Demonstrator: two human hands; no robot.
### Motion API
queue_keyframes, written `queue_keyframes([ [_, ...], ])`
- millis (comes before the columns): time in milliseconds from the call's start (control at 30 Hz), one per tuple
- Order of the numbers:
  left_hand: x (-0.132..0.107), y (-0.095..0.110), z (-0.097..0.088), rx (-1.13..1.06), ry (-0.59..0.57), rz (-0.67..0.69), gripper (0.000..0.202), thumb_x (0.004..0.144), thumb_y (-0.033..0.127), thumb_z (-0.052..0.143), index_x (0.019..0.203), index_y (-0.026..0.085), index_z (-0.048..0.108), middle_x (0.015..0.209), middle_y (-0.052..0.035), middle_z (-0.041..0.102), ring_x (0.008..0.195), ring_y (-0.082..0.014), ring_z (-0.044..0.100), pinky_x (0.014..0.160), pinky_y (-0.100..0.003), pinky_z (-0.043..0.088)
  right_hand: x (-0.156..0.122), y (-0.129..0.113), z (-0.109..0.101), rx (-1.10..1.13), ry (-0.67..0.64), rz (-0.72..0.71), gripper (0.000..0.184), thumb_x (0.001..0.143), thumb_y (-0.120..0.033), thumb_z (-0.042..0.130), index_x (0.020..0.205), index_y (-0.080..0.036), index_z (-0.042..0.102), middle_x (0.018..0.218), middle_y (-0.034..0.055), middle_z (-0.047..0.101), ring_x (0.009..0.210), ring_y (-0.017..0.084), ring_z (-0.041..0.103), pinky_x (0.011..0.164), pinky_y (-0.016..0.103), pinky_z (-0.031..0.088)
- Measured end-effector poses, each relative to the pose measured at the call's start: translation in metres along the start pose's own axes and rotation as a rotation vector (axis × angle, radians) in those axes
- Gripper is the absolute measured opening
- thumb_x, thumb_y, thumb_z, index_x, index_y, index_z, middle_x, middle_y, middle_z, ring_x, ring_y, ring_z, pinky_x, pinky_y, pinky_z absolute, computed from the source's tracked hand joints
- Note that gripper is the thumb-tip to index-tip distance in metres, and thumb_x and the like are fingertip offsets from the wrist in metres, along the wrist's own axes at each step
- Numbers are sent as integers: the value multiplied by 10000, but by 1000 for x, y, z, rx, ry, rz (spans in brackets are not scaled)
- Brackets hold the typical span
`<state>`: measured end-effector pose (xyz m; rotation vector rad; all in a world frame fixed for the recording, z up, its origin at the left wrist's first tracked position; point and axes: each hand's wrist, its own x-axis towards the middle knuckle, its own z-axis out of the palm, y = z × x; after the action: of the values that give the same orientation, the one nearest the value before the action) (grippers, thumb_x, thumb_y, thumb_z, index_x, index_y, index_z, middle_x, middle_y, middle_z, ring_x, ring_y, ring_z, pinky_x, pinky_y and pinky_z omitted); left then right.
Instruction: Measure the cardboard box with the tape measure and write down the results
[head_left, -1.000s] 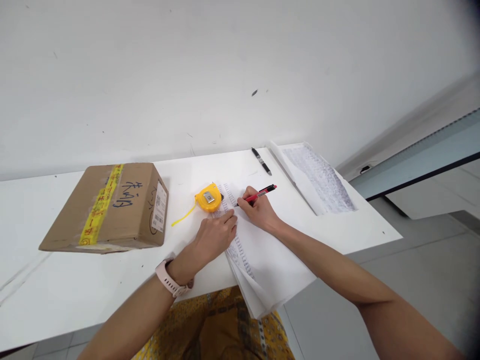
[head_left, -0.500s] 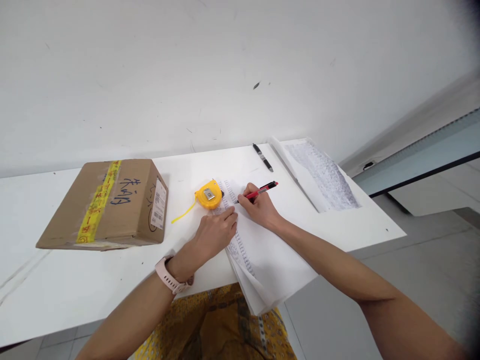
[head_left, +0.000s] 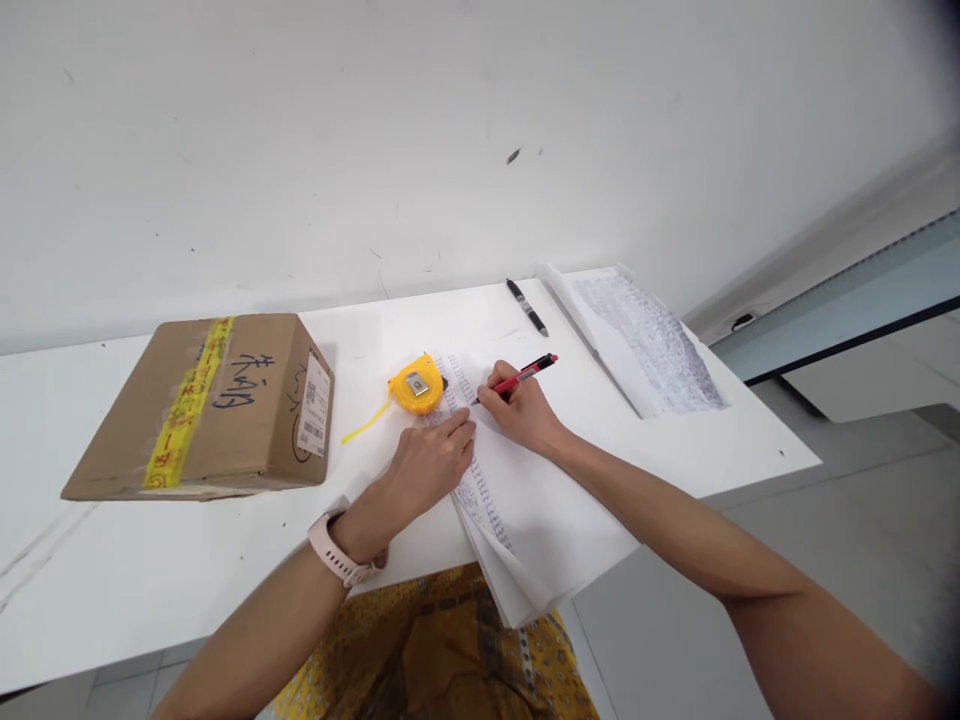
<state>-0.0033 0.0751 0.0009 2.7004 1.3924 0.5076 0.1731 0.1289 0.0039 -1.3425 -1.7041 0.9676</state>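
Note:
My right hand (head_left: pixel 519 412) grips a red pen (head_left: pixel 517 378) with a black clip end, and its tip meets a large sheet of paper (head_left: pixel 555 530) covered partly in rows of handwriting. Lying on that paper, my left hand (head_left: pixel 435 455) holds nothing; its fingers are extended and slightly bent, close to the pen tip. A yellow tape measure (head_left: pixel 417 386) sits just beyond my left hand, a short length of its yellow strip (head_left: pixel 365 421) out to the left. The paper's near edge curls over the table's front edge.
A taped cardboard box (head_left: pixel 217 400) stands on the white table (head_left: pixel 360 335) at the left. A black pen (head_left: pixel 526 307) lies towards the wall. More written-on sheets (head_left: pixel 645 340) lie at the right. Behind the table is a white wall (head_left: pixel 337 150).
The whole view has shifted slightly. My right hand and the red pen keep almost the same place on the paper, and my left hand stays where it was.

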Motion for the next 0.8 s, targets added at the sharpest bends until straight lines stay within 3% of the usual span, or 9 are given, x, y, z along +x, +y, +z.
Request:
queue_keyframes([
  [800, 1, 0, -3, 30, -1, 10, 225, 946, 192, 526, 1078, 177, 707, 1261, -79, 708, 840, -214, 758, 557, -294, 558, 1, 5, 1, 35, 26, -19, 253, 821, -263, 567, 656, -232, 378, 600, -54, 399, 550, 115, 364, 520, 275, 286],
])
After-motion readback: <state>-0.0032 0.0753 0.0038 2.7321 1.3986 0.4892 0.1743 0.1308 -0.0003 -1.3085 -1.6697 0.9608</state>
